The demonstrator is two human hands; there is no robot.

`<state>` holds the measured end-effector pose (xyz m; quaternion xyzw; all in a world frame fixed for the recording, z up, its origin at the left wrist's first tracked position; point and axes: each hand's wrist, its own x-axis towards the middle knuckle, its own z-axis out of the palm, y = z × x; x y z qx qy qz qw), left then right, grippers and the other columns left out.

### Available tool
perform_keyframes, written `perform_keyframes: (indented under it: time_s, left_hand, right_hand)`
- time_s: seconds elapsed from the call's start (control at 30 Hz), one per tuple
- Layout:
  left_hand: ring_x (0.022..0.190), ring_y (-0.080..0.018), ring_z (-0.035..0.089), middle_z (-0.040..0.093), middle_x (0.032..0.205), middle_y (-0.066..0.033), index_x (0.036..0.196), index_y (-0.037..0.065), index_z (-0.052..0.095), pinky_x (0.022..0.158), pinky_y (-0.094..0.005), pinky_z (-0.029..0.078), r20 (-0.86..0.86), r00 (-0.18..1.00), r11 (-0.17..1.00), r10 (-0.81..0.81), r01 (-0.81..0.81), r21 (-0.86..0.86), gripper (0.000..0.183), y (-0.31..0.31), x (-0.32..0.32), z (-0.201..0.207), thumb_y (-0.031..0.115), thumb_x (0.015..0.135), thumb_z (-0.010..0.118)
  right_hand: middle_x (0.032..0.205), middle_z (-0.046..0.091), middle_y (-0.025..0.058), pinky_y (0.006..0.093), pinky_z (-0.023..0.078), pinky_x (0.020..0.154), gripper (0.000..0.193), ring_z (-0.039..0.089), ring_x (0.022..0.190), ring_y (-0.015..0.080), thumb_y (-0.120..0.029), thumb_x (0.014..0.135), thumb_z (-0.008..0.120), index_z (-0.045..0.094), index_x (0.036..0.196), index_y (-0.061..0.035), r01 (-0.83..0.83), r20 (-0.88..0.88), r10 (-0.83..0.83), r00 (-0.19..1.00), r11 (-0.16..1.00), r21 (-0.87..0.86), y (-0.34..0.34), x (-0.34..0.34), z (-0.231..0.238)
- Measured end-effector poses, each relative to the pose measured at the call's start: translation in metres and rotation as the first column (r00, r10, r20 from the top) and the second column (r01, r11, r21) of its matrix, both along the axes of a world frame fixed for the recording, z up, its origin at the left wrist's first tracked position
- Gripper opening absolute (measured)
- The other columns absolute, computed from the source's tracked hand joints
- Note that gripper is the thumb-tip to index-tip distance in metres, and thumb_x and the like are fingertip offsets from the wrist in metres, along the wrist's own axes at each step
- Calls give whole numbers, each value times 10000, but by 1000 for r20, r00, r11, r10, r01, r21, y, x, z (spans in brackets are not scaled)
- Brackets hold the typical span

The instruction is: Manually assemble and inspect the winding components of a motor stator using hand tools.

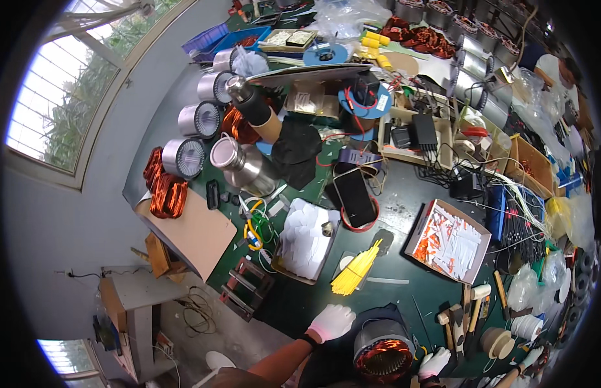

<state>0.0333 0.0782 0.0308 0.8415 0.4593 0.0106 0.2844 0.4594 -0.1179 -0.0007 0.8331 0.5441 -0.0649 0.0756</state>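
A motor stator, a grey metal ring with copper windings inside, sits on dark cloth at the near edge of the bench. My left hand, in a white glove, is to its left, back upward; how far its fingers curl is unclear. On the stator's right is my gloved right hand, fingers slightly apart with nothing visible in them. A small yellow-handled tool lies between that hand and the stator. Beyond the stator, a bundle of yellow sleeves rests on the green bench.
White paper slips fill one box; orange and white strips fill another box. Several hammers lie at right. A steel bottle, copper coils, a phone and stator cores stand farther back.
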Motion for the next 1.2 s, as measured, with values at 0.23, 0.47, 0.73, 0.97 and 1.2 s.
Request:
perform_keyframes:
  time_s: [0.23,0.47,0.73,0.97,1.2]
  left_hand:
    - [857,-287,678,652,879,-79,920,131,680,773,-446,504,-20,1000,999,-9,8,-40,174,3,0,4,277,979,606]
    - [874,-318,676,666,910,-100,946,108,687,801,-465,518,107,991,996,80,-76,-42,133,15,-4,19,221,971,621]
    - [832,-297,714,735,958,-152,1100,10,723,775,-368,567,598,683,836,419,-547,39,172,188,-62,172,11,958,626]
    - [1086,-367,688,651,1278,-187,1326,51,616,941,-448,558,358,742,699,567,-663,269,399,366,-132,116,223,969,662]
    - [1336,-447,594,351,1664,-204,1608,170,389,1062,-516,544,-261,647,672,717,-741,10,857,419,-164,29,262,861,798]
  right_hand:
    - [1066,556,243,516,442,989,340,547,1099,439,-83,788,644,575,1097,40,20,27,-20,999,1000,4,-3,3,-3]
    - [1025,571,219,508,472,936,256,575,1056,419,-78,777,661,608,1009,17,87,28,-86,996,996,-18,13,-9,6]
    - [1003,571,237,511,463,914,186,570,1025,435,-41,817,608,598,994,18,106,32,-108,994,993,58,19,-12,10]
    - [1006,578,240,512,464,924,200,576,1030,446,-26,806,608,588,1000,22,138,42,-140,989,989,47,27,-24,11]
    - [1007,583,247,518,467,891,182,577,1004,455,-16,798,578,576,978,14,119,43,-123,991,989,88,29,-23,3]
